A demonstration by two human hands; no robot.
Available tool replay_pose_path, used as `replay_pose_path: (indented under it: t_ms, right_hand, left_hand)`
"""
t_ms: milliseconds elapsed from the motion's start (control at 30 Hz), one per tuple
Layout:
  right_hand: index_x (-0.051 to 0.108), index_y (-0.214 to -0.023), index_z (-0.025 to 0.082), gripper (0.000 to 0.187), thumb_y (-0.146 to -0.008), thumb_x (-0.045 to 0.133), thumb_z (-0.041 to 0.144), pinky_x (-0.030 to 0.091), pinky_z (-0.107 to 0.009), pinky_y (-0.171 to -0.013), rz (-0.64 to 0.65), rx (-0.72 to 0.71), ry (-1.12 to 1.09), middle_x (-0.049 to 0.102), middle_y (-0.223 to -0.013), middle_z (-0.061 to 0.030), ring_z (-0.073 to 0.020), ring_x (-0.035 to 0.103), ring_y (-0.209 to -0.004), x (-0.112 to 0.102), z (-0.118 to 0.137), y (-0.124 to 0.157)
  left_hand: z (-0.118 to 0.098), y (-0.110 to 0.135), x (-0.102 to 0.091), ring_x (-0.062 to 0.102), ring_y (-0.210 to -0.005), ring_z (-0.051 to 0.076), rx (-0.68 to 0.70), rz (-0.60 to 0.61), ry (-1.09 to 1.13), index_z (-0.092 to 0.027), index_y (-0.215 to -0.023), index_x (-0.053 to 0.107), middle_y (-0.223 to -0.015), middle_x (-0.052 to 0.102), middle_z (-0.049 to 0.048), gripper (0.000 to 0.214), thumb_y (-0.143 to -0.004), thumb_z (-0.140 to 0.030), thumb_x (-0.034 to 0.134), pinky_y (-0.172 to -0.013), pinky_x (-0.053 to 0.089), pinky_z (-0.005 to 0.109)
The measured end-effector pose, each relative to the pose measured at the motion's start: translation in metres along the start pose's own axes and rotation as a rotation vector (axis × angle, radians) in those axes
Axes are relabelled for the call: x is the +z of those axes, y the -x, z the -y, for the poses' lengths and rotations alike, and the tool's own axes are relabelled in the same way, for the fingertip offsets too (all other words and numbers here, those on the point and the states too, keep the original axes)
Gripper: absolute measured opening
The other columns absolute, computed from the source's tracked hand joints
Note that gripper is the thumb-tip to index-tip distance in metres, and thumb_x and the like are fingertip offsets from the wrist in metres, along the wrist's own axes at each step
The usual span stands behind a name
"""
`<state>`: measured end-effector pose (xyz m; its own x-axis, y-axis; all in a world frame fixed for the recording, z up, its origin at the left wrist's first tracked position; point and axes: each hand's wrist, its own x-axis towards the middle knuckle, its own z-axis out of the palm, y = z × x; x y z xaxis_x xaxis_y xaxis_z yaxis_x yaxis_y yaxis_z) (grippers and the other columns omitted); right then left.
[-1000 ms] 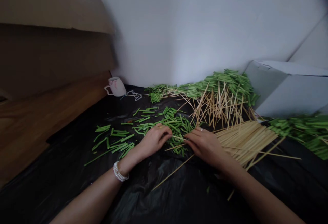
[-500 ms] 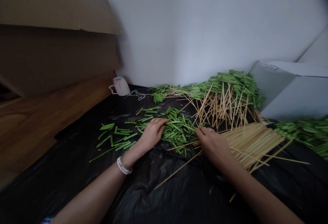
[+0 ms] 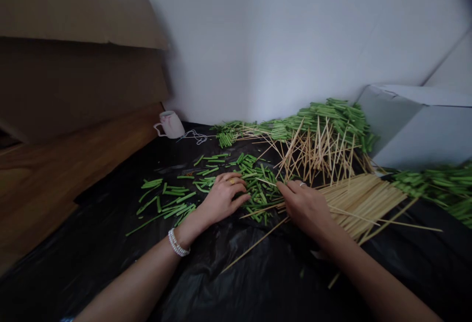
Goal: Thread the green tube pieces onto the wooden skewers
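Short cut green stem pieces lie in a loose heap on black plastic sheeting. My left hand, with a ring and a white beaded bracelet, rests at the heap's left side. Its thumb and fingers are apart, with no piece visibly gripped. My right hand pinches a thin bamboo skewer, whose tip points left over the heap towards my left hand. Under and beside the right hand spreads a bundle of bare skewers. More loose green pieces lie left of my left hand.
Skewers loaded with green pieces are piled against the wall, bare ends forward. Another green pile lies at right, near a white box. A mug and cord stand back left, beside a cardboard box.
My left hand's thumb has moved away from its fingers, and the hand has shifted slightly right and down. My right hand still holds the skewer in nearly the same place.
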<state>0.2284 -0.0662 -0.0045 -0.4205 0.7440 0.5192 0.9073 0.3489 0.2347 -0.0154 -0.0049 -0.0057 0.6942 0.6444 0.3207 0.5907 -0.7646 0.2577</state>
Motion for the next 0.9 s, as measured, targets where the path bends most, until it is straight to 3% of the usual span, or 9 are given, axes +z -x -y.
replay_pose_path:
  t_ms: [133, 233, 333, 500, 600, 700, 900]
  right_hand:
    - [0.062, -0.102, 0.017, 0.032, -0.076, 0.049, 0.003, 0.033, -0.028, -0.06, 0.015, -0.001, -0.02, 0.062, -0.079, -0.0032, -0.0162, 0.054, -0.072, 0.002, 0.001, 0.001]
    - [0.061, -0.103, 0.017, 0.031, -0.077, 0.048, 0.004, 0.033, -0.028, -0.059, 0.013, 0.008, -0.03, 0.062, -0.079, -0.0032, -0.016, 0.054, -0.072, 0.002, 0.002, 0.001]
    - [0.061, -0.103, 0.018, 0.031, -0.078, 0.048, 0.006, 0.032, -0.027, -0.059, 0.009, 0.011, -0.039, 0.062, -0.079, -0.0027, -0.0154, 0.054, -0.071, 0.002, 0.002, 0.001]
    - [0.061, -0.105, 0.017, 0.031, -0.078, 0.048, 0.006, 0.032, -0.027, -0.058, 0.012, 0.021, -0.06, 0.062, -0.08, -0.0027, -0.0154, 0.054, -0.071, 0.004, 0.001, 0.002]
    - [0.061, -0.106, 0.017, 0.032, -0.079, 0.048, 0.006, 0.033, -0.027, -0.059, 0.007, 0.015, -0.065, 0.062, -0.08, -0.0027, -0.0155, 0.055, -0.072, 0.003, 0.002, 0.002]
    - [0.062, -0.105, 0.017, 0.031, -0.079, 0.049, 0.006, 0.033, -0.028, -0.059, 0.018, 0.019, -0.06, 0.062, -0.08, -0.0029, -0.0156, 0.055, -0.072, 0.002, 0.002, 0.001]
    - [0.062, -0.107, 0.017, 0.032, -0.08, 0.047, 0.008, 0.034, -0.027, -0.057, -0.027, 0.008, -0.075, 0.063, -0.079, -0.0026, -0.0148, 0.054, -0.069, 0.002, 0.002, 0.002]
  left_hand:
    - [-0.002, 0.0, 0.0, 0.036, -0.135, 0.029, 0.018, 0.032, -0.049, -0.027, -0.12, 0.063, -0.132, 0.058, 0.0075, 0.037, -0.091, -0.047, 0.05, -0.107, 0.026, 0.05]
    - [-0.005, 0.001, 0.002, 0.035, -0.136, 0.029, 0.048, 0.07, -0.072, -0.026, -0.125, 0.06, -0.131, 0.06, 0.0081, 0.039, -0.093, -0.045, 0.048, -0.109, 0.02, 0.053]
    - [-0.007, 0.0, 0.002, 0.04, -0.132, 0.027, 0.048, 0.048, -0.067, -0.024, -0.117, 0.064, -0.121, 0.066, 0.0073, 0.031, -0.096, -0.037, 0.044, -0.11, 0.018, 0.05]
    - [-0.002, -0.001, 0.002, 0.054, -0.111, 0.023, -0.009, -0.061, -0.012, -0.021, -0.094, 0.069, -0.096, 0.07, 0.0057, 0.024, -0.094, -0.035, 0.05, -0.1, 0.033, 0.042]
    - [0.001, 0.0, 0.004, 0.052, -0.114, 0.025, -0.055, -0.1, -0.024, -0.022, -0.114, 0.064, -0.11, 0.068, 0.0081, 0.028, -0.091, -0.036, 0.054, -0.097, 0.037, 0.043]
    - [0.002, 0.0, 0.008, 0.042, -0.129, 0.026, 0.007, -0.04, -0.029, -0.025, -0.124, 0.059, -0.125, 0.063, 0.0071, 0.032, -0.093, -0.03, 0.051, -0.105, 0.031, 0.046]
    - [0.0, 0.0, 0.011, 0.049, -0.122, 0.025, 0.005, -0.031, 0.057, -0.023, -0.098, 0.065, -0.104, 0.069, 0.0046, 0.012, -0.09, -0.023, 0.056, -0.101, 0.035, 0.044]
